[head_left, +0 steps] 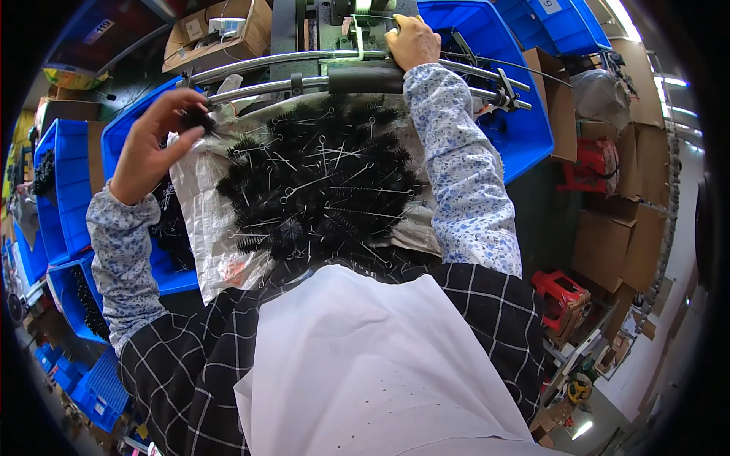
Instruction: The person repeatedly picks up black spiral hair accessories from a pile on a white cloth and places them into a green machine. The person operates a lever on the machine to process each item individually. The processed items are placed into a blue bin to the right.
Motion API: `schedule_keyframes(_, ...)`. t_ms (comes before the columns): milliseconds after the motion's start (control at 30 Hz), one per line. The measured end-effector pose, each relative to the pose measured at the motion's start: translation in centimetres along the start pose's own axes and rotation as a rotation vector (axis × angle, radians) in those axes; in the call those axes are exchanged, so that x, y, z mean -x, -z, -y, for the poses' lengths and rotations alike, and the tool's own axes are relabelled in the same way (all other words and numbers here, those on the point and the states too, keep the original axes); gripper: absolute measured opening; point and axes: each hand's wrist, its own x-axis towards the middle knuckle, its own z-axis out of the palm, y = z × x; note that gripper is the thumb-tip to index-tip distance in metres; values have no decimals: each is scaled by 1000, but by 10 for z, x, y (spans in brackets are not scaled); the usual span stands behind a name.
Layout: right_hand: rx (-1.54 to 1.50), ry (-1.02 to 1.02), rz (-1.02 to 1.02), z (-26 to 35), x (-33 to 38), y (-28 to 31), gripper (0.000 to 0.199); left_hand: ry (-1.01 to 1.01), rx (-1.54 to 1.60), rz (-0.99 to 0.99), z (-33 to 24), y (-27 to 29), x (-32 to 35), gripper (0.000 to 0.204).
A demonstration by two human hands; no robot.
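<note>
My left hand (152, 144) is raised at the left, thumb and fingers curled round a small black-bristled wire brush (196, 119). At the top, my right hand (414, 44) rests against the metal machine (323, 38), just above its curved steel rails (281, 59). Its fingers are bent together near a thin wire; what they grip is hidden. Between my arms lies a heap of black wire brushes (319, 175) with twisted metal stems and looped ends. The heap rests on a pale woven sack (205, 220) spread across in front of me.
Blue bins stand at the right (528, 148) and left (179, 281), the left one holding more black brushes. A wooden box (220, 38) sits at the upper left. Cardboard boxes (604, 243) and a red plastic stool (561, 300) are on the right-hand floor.
</note>
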Motion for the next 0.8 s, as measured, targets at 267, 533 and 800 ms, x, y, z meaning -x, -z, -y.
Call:
schedule_keyframes(267,51,75,-124,27,2,-4,21,-131,105,-114,-16,-2,-18,27)
schedule_keyframes(533,50,36,-36,-38,0,5,32,-199,208,-145,-6,-7,-17,29)
schedule_keyframes(800,68,36,147,-81,-32,6,27,-343,90,3,-8,-31,-43,28)
